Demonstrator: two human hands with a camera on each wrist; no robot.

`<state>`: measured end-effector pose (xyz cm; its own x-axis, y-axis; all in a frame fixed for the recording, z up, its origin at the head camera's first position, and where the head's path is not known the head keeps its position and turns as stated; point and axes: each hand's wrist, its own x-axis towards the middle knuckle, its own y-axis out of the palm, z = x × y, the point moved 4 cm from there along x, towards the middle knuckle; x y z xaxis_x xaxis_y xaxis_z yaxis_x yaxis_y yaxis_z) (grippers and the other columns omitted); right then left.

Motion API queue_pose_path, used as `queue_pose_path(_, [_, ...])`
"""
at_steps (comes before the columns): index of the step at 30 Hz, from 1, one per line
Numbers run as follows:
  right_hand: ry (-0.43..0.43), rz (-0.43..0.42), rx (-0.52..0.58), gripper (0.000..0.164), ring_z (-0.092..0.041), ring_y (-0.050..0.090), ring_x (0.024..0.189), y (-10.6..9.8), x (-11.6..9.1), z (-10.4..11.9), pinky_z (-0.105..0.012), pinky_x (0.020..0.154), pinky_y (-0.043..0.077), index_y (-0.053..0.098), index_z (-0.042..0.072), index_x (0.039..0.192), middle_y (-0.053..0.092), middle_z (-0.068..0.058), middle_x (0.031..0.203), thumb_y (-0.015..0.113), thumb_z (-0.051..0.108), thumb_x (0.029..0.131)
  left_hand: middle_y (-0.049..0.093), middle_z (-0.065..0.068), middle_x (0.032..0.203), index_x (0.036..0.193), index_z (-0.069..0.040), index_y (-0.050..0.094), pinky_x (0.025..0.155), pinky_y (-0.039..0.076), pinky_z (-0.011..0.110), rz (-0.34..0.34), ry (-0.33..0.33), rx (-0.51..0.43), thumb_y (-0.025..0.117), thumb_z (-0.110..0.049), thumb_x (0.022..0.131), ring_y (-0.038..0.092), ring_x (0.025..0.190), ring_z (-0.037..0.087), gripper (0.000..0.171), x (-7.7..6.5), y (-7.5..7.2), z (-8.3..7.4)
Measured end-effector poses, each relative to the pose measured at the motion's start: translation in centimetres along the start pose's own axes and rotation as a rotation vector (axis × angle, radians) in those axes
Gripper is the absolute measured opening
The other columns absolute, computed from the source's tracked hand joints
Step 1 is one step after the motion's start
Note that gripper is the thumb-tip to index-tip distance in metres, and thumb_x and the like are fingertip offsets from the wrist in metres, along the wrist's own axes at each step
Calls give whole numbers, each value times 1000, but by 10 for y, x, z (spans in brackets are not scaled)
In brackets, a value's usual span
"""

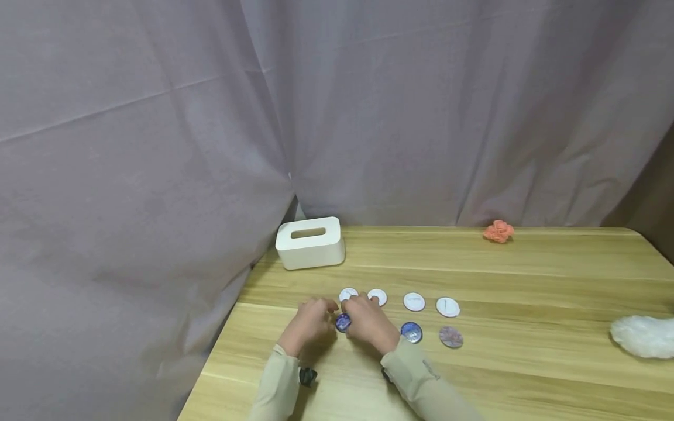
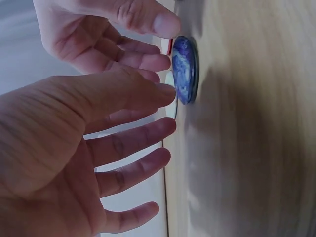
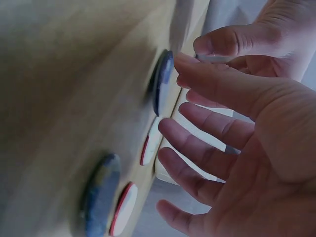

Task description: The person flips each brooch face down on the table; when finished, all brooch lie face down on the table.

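Observation:
A round blue patterned badge (image 1: 343,322) lies flat on the wooden table (image 1: 526,374) between my two hands. My left hand (image 1: 315,316) is just left of it, fingers loosely spread, thumb tip at the badge's rim (image 2: 185,69). My right hand (image 1: 367,317) is just right of it, its fingers also relaxed and its thumb reaching the badge's edge (image 3: 163,81). Neither hand is curled round the badge. Behind the hands lie two white discs (image 1: 348,294) (image 1: 377,297), partly covered by my fingers.
Further right lie two more white discs (image 1: 413,302) (image 1: 447,307), a blue badge (image 1: 411,332) and a grey-pink badge (image 1: 451,337). A white tissue box (image 1: 310,241) stands at the back left, an orange flower-like object (image 1: 498,231) at the back, white fluff (image 1: 642,336) at right.

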<state>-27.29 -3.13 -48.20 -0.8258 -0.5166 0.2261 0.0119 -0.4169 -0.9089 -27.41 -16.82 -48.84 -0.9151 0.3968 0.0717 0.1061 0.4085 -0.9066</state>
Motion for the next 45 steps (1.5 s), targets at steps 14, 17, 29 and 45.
queue_pose_path(14, [46,11,-38,30,-30,56,77,7,-2,0,-52,70,44,55,12,69,55,-4,72,79,-3,58,72,-3,82,86,-12,75,76,46,50,29,41,27,77,0,61,65,77,18,28,5,10,0])
queue_pose_path(17, [44,13,-48,29,-29,56,76,8,-2,0,-51,70,44,55,13,65,54,-3,70,79,-2,59,72,-3,81,86,-11,76,75,47,48,17,43,21,78,0,60,65,77,17,28,3,10,1])
queue_pose_path(29, [11,9,-24,31,-25,53,68,6,-4,-1,-45,64,44,55,14,61,52,1,64,82,-1,60,73,-2,79,86,-9,76,79,51,45,-23,60,-24,80,1,65,67,78,18,24,1,11,3])
queue_pose_path(45, [-41,-16,64,28,-18,48,57,-3,-6,0,-35,57,41,57,13,59,51,3,60,76,-8,63,73,-3,78,78,-11,78,67,50,27,-89,84,-72,75,5,73,61,67,9,18,2,7,9])
